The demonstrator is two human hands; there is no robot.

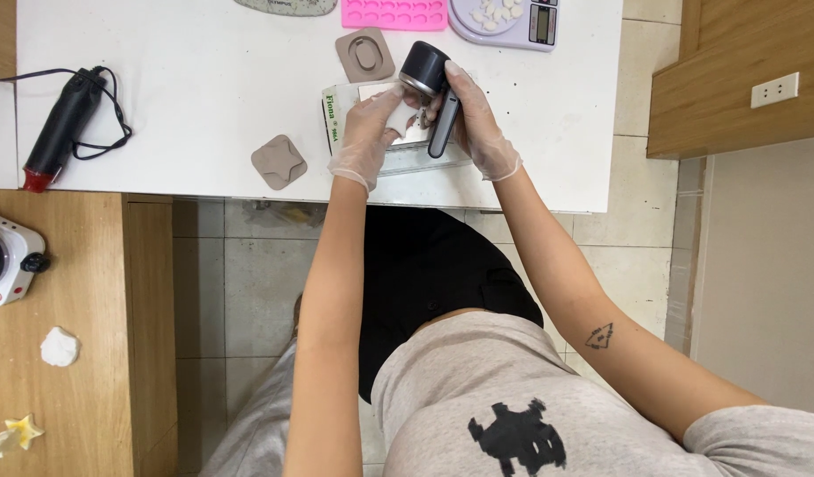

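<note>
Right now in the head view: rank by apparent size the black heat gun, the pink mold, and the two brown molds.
1. black heat gun, longest by far
2. pink mold, though cut off by the frame edge
3. upper brown mold and lower brown mold: about alike, not ranked

I see a pink mould, a lilac scale, a black heat gun with a red tip, taupe moulds.

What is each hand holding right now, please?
Left hand: pinches a small white piece, grip closed.
Right hand: closed around a dark handheld device with round head.
</note>
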